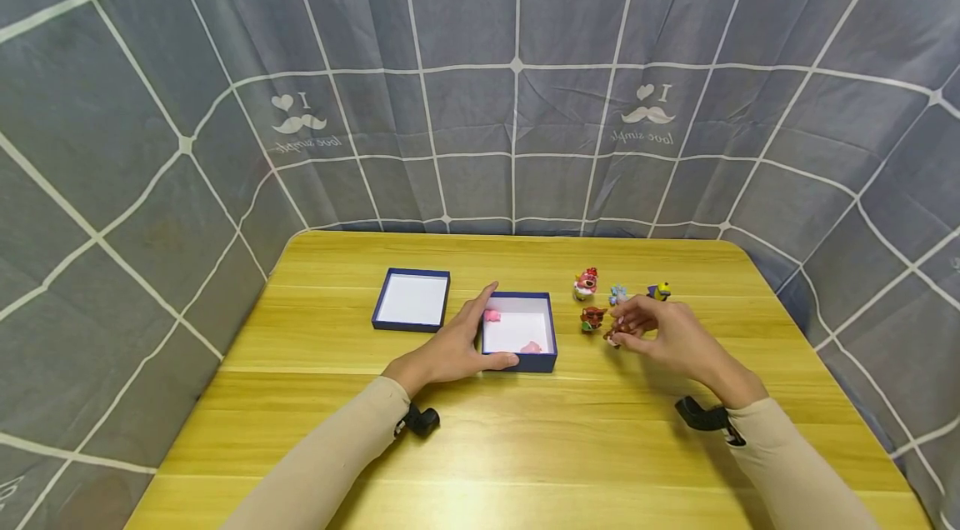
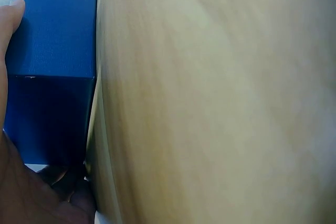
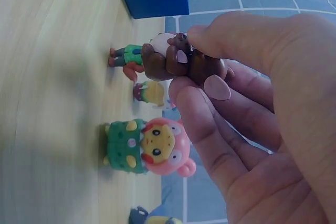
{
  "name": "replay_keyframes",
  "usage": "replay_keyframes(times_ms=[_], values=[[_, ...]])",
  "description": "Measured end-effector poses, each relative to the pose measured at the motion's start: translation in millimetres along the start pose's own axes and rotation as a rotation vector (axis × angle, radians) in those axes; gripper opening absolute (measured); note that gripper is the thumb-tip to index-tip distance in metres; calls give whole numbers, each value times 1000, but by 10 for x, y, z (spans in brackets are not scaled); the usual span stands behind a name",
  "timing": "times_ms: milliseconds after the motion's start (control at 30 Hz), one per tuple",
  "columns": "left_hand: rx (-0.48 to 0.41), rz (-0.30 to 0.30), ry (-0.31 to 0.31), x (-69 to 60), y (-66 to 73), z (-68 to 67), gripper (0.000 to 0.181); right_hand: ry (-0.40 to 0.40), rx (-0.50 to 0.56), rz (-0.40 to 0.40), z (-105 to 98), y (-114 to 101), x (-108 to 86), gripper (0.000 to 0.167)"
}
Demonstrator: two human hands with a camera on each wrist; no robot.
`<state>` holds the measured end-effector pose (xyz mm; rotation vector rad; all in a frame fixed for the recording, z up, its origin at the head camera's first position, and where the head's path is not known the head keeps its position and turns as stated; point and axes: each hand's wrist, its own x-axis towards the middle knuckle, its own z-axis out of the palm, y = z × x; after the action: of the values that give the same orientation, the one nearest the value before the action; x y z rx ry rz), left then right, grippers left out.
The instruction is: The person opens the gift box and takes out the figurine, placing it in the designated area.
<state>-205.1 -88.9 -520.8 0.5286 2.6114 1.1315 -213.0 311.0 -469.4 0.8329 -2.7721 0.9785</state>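
An open blue box (image 1: 540, 362) with a white inside stands on the table, two small pink figurines (image 1: 531, 347) lying in it. My left hand (image 1: 450, 351) grips the box at its left side, thumb along the front wall and fingers toward the back. To the right of the box, my right hand (image 1: 671, 338) pinches a brown figurine (image 3: 170, 61) with a pale belly between thumb and fingers, just above the table. Beside it stands a reddish-brown figurine in green (image 1: 592, 319). The left wrist view shows the box's blue outer walls (image 2: 58, 30).
A shallow blue-rimmed lid (image 1: 411, 299) lies left of the box, white inside up. Behind the right hand stand a red-and-pink figurine (image 1: 586, 284), a small bluish one (image 1: 618, 294) and a yellow one (image 1: 660, 291). A grey checked curtain (image 1: 480, 113) borders the table.
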Motion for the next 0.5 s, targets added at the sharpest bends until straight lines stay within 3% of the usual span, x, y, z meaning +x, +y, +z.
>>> replay_keyframes(times_ms=[500], values=[[-6, 3, 1, 0, 4, -2, 128, 4, 20, -2, -40, 124, -104, 28]])
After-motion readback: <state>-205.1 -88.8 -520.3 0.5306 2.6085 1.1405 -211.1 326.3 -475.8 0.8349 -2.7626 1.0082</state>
